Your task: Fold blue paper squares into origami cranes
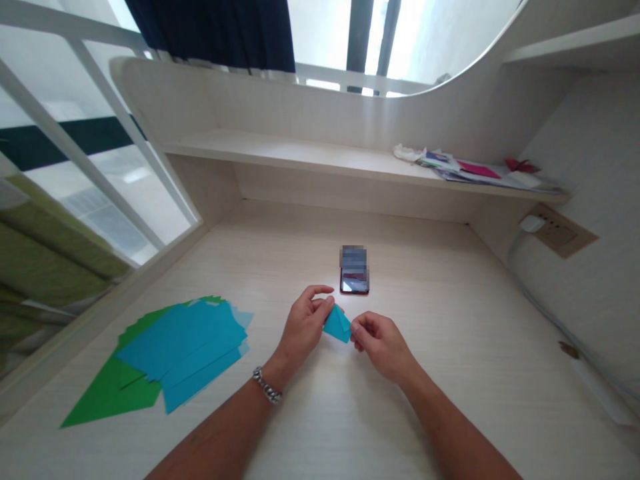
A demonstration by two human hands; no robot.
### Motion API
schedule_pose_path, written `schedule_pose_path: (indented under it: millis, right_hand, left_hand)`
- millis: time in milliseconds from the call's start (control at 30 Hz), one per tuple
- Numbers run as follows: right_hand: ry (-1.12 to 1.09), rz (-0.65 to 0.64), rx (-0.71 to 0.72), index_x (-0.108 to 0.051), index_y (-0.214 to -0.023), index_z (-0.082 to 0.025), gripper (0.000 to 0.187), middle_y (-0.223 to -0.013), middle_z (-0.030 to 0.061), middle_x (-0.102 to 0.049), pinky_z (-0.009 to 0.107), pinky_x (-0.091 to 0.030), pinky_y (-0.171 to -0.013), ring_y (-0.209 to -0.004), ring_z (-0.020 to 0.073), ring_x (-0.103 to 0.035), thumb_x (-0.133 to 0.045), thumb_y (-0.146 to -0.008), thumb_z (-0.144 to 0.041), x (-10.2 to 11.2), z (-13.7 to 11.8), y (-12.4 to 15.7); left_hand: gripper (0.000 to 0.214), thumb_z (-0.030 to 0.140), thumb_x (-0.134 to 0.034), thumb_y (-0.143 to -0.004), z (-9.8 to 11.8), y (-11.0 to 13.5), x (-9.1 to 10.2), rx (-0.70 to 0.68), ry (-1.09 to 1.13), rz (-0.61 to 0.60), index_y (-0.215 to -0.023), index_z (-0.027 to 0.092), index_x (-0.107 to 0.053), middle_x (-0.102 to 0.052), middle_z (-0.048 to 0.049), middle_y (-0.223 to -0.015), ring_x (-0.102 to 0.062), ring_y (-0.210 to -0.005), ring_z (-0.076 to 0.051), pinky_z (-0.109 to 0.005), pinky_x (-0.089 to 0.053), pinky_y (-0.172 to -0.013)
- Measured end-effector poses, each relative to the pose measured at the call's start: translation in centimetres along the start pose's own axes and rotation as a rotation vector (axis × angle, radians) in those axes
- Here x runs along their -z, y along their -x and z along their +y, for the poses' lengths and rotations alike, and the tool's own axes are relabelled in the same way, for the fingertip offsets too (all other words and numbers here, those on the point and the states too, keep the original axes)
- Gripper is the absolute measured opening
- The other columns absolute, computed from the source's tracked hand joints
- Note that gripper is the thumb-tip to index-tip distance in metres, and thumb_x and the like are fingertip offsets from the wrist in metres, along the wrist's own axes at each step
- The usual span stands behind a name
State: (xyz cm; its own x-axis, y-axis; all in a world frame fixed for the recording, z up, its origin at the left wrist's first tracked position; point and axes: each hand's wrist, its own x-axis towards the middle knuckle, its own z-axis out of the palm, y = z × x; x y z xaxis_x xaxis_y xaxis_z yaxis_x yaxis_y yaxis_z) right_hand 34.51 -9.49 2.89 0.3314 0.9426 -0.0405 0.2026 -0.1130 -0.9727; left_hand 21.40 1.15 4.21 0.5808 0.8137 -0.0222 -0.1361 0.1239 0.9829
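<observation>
A small piece of folded blue paper (pixel 337 325) is held between my two hands, above the desk. My left hand (pixel 306 317) pinches its upper left side, thumb on top and index finger stretched out beyond it. At the paper's right corner, my right hand (pixel 379 339) grips with thumb and curled fingers. Fold lines and overlapping layers show on the paper's face. Just beyond my hands, a phone (pixel 355 270) lies flat with its screen lit and partly blurred out. To the left, blue paper sheets (pixel 200 343) lie fanned over green paper sheets (pixel 113 393).
A shelf (pixel 300 159) runs along the back of the desk (pixel 280 247), with papers (pixel 480 171) piled at its right end. On the right wall a white plug sits in a socket (pixel 560 230), its cable (pixel 530 297) trailing down. White railings (pixel 107 120) border the left side.
</observation>
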Motion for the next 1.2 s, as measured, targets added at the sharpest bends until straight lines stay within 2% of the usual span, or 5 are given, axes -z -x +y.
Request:
schedule_pose_path:
  millis: [200, 367, 533, 767, 1200]
  right_hand:
    - [-0.055, 0.14, 0.042, -0.061, -0.076, -0.016, 0.025, -0.063, 0.0014, -0.06, 0.024, -0.041, -0.051, -0.055, 0.013, -0.052, -0.057, -0.083, -0.039, 0.0, 0.4, -0.2]
    - [-0.069, 0.076, 0.021, -0.062, -0.076, -0.015, 0.022, -0.064, 0.0014, -0.061, 0.025, -0.042, -0.053, -0.056, 0.0132, -0.054, -0.059, -0.082, -0.037, 0.2, 0.4, -0.3]
    - [-0.134, 0.096, 0.027, -0.063, -0.087, -0.016, 0.021, -0.072, 0.002, -0.065, 0.025, -0.044, -0.057, -0.065, 0.0148, -0.058, -0.068, -0.075, -0.033, 0.4, 0.4, -0.5]
    - [-0.319, 0.136, -0.054, -0.059, -0.07, -0.016, 0.025, -0.058, -0.0012, -0.06, 0.024, -0.044, -0.051, -0.053, 0.0115, -0.054, -0.073, -0.068, -0.036, 0.6, -0.1, -0.9]
    - [-0.41, 0.067, -0.13, -0.065, -0.073, -0.014, 0.026, -0.062, 0.0029, -0.068, 0.028, -0.052, -0.057, -0.056, 0.0139, -0.062, -0.078, -0.062, -0.033, 1.2, -0.3, -0.6]
  left_hand:
    - [0.043, 0.023, -0.077, -0.064, 0.0, 0.5, -0.9, 0.081, -0.001, -0.125, -0.098, 0.014, -0.052, -0.066, -0.0019, -0.073, -0.063, -0.066, -0.016, -0.028, -0.051, -0.064]
    - [0.04, 0.014, -0.074, -0.064, -0.5, 0.6, -0.9, 0.076, -0.04, -0.141, -0.095, 0.016, -0.05, -0.065, 0.0008, -0.071, -0.062, -0.063, -0.013, -0.024, -0.048, -0.061]
    - [0.042, 0.01, -0.075, -0.06, -0.8, 0.9, -0.8, 0.103, -0.117, -0.263, -0.094, 0.016, -0.052, -0.063, 0.0028, -0.067, -0.06, -0.059, -0.013, -0.022, -0.044, -0.054]
    - [0.024, 0.018, -0.073, -0.066, -0.7, 0.6, -0.8, 0.136, -0.079, -0.205, -0.085, 0.012, -0.059, -0.067, -0.0041, -0.071, -0.062, -0.067, -0.015, -0.027, -0.047, -0.064]
    - [0.017, 0.024, -0.072, -0.071, -0.4, 0.8, -1.0, 0.087, -0.074, -0.231, -0.077, 0.01, -0.063, -0.065, -0.004, -0.067, -0.059, -0.062, -0.014, -0.026, -0.046, -0.06]
